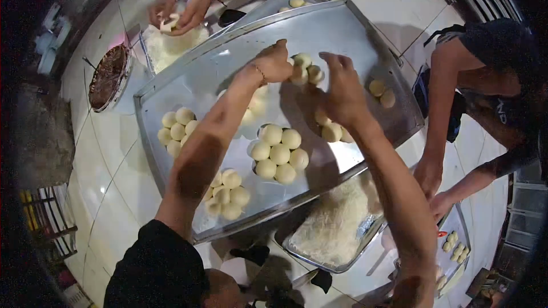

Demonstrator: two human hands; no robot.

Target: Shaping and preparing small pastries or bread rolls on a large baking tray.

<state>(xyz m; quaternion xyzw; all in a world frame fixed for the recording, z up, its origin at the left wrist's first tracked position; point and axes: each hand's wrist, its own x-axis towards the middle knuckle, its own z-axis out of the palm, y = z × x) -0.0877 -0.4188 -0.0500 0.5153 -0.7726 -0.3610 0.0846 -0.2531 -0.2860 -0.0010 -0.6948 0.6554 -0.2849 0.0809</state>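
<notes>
A large metal tray (205, 68) lies tilted across the floor, with pale dough balls (279, 154) grouped in clusters on it. Toward its far side, a small group of dough balls (303, 68) sits between my two hands. My left hand (272, 63), with a bracelet at the wrist, rests against this group's left side, fingers stretched out and partly hidden. On the other side, my right hand (342, 91) is open with its fingers apart, close to the balls. Under my right forearm, another cluster (332, 131) is partly covered.
A pan of pale grated shreds (331, 231) stands at the near edge, and a bucket of dark brown filling (111, 80) at the left. Across from me, a person's hands (180, 14) shape dough over another pan. Another person's arms (436, 154) reach in from the right.
</notes>
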